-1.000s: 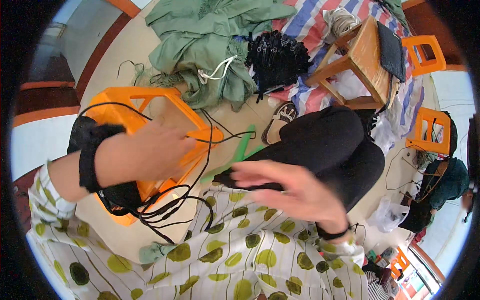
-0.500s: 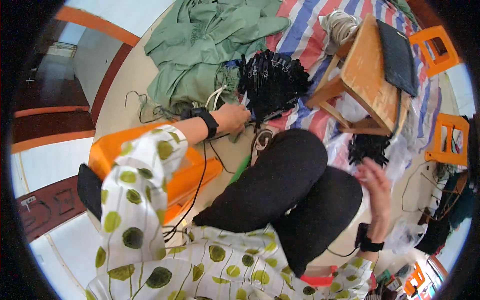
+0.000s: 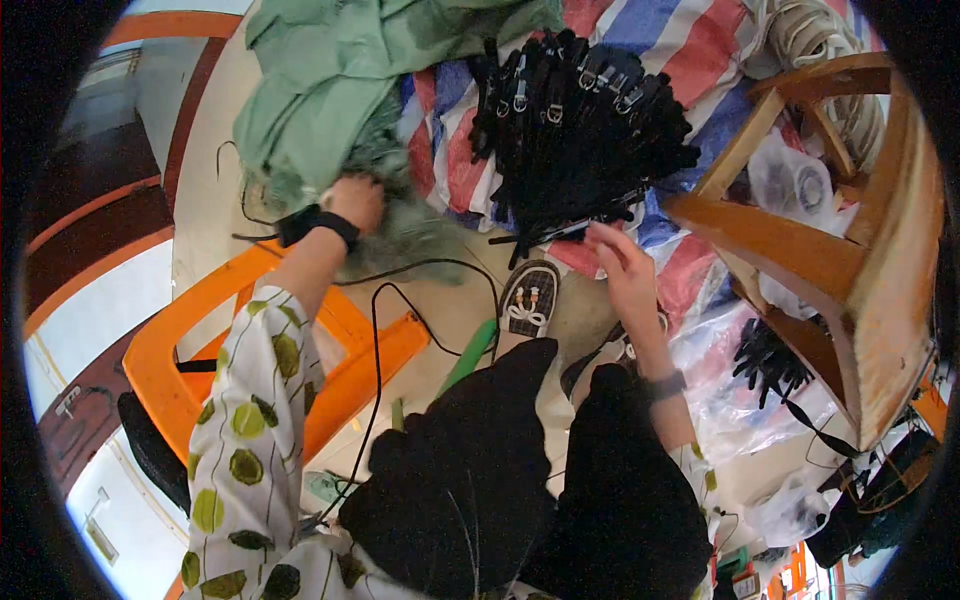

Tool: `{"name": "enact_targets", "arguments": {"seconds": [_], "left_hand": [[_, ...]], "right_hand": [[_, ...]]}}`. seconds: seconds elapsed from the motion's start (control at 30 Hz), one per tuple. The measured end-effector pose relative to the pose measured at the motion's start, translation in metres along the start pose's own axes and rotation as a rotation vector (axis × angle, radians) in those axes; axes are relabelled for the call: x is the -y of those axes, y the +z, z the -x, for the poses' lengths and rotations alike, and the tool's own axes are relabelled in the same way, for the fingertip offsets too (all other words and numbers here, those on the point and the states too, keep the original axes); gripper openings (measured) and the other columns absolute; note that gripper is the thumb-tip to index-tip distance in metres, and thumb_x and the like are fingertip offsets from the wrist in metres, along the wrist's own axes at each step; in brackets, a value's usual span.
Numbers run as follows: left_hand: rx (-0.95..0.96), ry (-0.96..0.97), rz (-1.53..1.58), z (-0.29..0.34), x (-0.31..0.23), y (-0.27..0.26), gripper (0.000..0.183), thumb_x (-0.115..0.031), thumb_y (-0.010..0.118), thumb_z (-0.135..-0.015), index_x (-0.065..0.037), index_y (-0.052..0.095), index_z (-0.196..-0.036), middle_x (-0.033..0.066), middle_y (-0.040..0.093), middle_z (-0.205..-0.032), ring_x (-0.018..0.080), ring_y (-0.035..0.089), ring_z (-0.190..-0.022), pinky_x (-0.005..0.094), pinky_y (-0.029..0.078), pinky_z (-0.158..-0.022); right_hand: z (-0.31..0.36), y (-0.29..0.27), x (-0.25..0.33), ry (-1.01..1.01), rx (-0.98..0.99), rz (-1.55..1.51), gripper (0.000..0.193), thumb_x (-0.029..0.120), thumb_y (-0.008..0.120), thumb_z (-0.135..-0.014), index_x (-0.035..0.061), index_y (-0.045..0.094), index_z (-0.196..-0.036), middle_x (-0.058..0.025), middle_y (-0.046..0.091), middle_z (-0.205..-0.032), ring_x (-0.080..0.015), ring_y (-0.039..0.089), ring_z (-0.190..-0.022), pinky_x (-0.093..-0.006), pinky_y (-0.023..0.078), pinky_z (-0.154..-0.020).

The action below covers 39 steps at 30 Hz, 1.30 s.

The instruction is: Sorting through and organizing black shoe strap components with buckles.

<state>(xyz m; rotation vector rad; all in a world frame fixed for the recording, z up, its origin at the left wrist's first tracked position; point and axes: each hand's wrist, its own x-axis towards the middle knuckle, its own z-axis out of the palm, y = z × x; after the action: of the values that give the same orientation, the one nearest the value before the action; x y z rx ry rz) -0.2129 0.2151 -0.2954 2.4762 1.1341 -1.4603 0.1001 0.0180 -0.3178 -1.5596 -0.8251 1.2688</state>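
My left hand (image 3: pixel 357 203) is at the frayed edge of a green cloth (image 3: pixel 330 110), beside a small dark object (image 3: pixel 297 226). Its fingers are smeared and partly hidden, so I cannot tell whether it grips the cloth. My right hand (image 3: pixel 628 275) reaches to the near edge of a heap of black straps (image 3: pixel 570 150) with silvery buckles. Its fingers are loosely stretched and apart, the tips close to a strap end; I see nothing held. The heap lies on a red, white and blue striped sheet (image 3: pixel 690 75).
An orange plastic stool (image 3: pixel 160 365) lies tipped at the left, a black cable (image 3: pixel 378 370) beside it. A wooden stool (image 3: pixel 780 235) stands close on the right, with black strips (image 3: pixel 770 360) below it. My shoe (image 3: pixel 528 300) is between the hands. A clear plastic bag (image 3: pixel 790 510) lies lower right.
My view has moved closer to the heap of straps. My left hand has shifted left onto the cloth's frayed edge. My right hand has come forward and left, to the heap.
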Motion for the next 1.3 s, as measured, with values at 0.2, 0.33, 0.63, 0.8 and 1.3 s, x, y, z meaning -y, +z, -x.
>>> {"name": "enact_targets", "arguments": {"seconds": [0.2, 0.33, 0.63, 0.8, 1.3], "left_hand": [[0.117, 0.089, -0.094, 0.01, 0.004, -0.008, 0.014, -0.016, 0.052, -0.071, -0.01, 0.064, -0.077, 0.0102, 0.062, -0.082, 0.0231, 0.06, -0.077, 0.0355, 0.046, -0.065], [-0.222, 0.282, 0.261, 0.003, -0.076, -0.068, 0.01, -0.012, 0.052, -0.071, -0.007, 0.057, -0.078, 0.0131, 0.06, -0.074, 0.0252, 0.06, -0.072, 0.0347, 0.047, -0.056], [-0.523, 0.353, 0.776, -0.024, -0.181, -0.065, 0.034, -0.013, 0.058, -0.069, -0.007, 0.04, -0.097, 0.0142, 0.052, -0.083, 0.0329, 0.055, -0.076, 0.0406, 0.046, -0.06], [-0.45, 0.384, 0.953, -0.034, -0.178, -0.062, 0.023, -0.014, 0.054, -0.073, -0.005, 0.046, -0.092, 0.0159, 0.054, -0.083, 0.032, 0.055, -0.077, 0.0378, 0.047, -0.062], [0.195, 0.151, 2.035, -0.024, -0.198, -0.055, 0.016, -0.016, 0.041, -0.084, -0.005, 0.052, -0.087, 0.0053, 0.055, -0.076, 0.0131, 0.052, -0.066, 0.0267, 0.044, -0.059]], "right_hand": [[-0.009, 0.015, -0.039, 0.208, -0.016, 0.054, 0.018, 0.008, 0.05, -0.078, -0.0021, 0.059, -0.09, -0.0093, 0.061, -0.083, -0.0165, 0.058, -0.076, -0.0255, 0.046, -0.066], [-0.008, 0.01, -0.02, 0.542, -0.002, -0.101, 0.018, 0.008, 0.047, -0.081, -0.0043, 0.055, -0.092, -0.0127, 0.059, -0.085, -0.0186, 0.059, -0.075, -0.0264, 0.049, -0.065], [-0.015, 0.035, -0.033, 0.768, -0.133, -1.018, 0.018, 0.015, 0.061, -0.076, 0.0044, 0.052, -0.088, -0.0121, 0.057, -0.09, -0.0201, 0.056, -0.08, -0.0353, 0.047, -0.074], [-0.012, 0.034, -0.026, 0.598, -0.238, -0.671, 0.014, 0.014, 0.062, -0.075, 0.005, 0.053, -0.081, -0.006, 0.057, -0.074, -0.0134, 0.054, -0.063, -0.0261, 0.048, -0.06], [-0.013, 0.001, -0.003, 0.288, -0.391, -0.369, 0.014, 0.018, 0.055, -0.081, 0.007, 0.05, -0.074, -0.0027, 0.056, -0.063, -0.0085, 0.053, -0.051, -0.019, 0.042, -0.049]]}}
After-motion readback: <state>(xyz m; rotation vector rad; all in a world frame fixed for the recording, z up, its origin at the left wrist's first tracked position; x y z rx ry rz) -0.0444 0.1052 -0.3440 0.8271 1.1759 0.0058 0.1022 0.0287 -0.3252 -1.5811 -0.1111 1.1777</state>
